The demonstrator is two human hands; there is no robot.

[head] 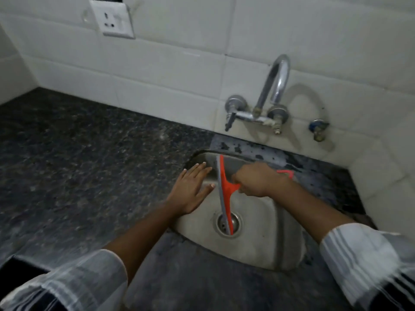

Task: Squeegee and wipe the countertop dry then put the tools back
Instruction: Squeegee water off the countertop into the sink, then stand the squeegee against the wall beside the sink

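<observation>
An orange squeegee [225, 191] with a grey rubber blade hangs over the steel sink [258, 239]. Its blade runs from the sink's far rim down to above the drain [229, 223]. My right hand [258, 181] is closed around the squeegee's handle, and the handle's end pokes out past my wrist. My left hand [190, 189] is flat and open, fingers spread, resting at the sink's left rim just left of the blade. The dark speckled granite countertop [89, 153] stretches to the left.
A chrome wall tap [269, 97] arches above the sink's back edge, with a small blue valve [317, 129] to its right. A wall socket [112, 19] sits high on the white tiles. Wet patches show behind the sink.
</observation>
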